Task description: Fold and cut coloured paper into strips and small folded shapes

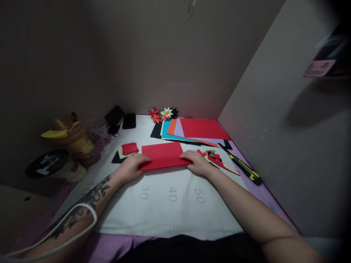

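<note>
A red sheet of paper lies in front of me, its near edge slightly raised and apparently folded over. My left hand grips its left end, fingers on top and thumb by the near edge. At the other end my right hand holds the paper the same way. Just beyond my left hand is a small stack of red paper squares, with pale green and black pieces under it. Beside my right hand lie red, green and black paper scraps.
Coloured sheets are fanned out at the back, near several folded paper stars. A yellow-and-black cutter lies along the right edge. A phone, a yellow pot and a round black-lidded container stand left. Walls close in behind and right.
</note>
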{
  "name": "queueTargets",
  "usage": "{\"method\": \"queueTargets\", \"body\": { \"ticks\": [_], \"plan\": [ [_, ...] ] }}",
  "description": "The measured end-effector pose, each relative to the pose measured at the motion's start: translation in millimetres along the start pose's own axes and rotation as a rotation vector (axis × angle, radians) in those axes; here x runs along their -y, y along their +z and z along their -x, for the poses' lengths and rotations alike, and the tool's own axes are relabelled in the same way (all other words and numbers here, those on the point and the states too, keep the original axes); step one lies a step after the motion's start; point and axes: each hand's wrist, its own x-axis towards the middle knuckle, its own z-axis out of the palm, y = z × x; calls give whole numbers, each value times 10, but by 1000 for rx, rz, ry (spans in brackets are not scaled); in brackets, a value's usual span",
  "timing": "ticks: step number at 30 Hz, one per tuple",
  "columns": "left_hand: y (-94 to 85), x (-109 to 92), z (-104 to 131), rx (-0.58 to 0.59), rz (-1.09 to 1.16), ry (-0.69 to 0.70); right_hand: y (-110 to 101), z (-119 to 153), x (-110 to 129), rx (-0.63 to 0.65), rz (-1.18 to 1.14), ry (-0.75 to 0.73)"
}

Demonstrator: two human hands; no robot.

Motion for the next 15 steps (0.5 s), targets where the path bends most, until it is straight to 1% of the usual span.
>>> {"method": "queueTargets", "body": {
  "ticks": [2,4,7,10,15],
  "plan": [
    [-2,-138,7,51,-116,0,14,31,122,25,116,-19],
    [5,-271,-1,79,-191,9,54,32,231,50,201,-47],
    [37,-388,-13,84,-211,18,131,8,326,69,264,-50],
    [49,-372,-29,59,-131,-71,156,-33,332,57,216,36],
    [-27,-188,-140,42,101,-375,38,-205,188,26,-12,271]
  ]
}}
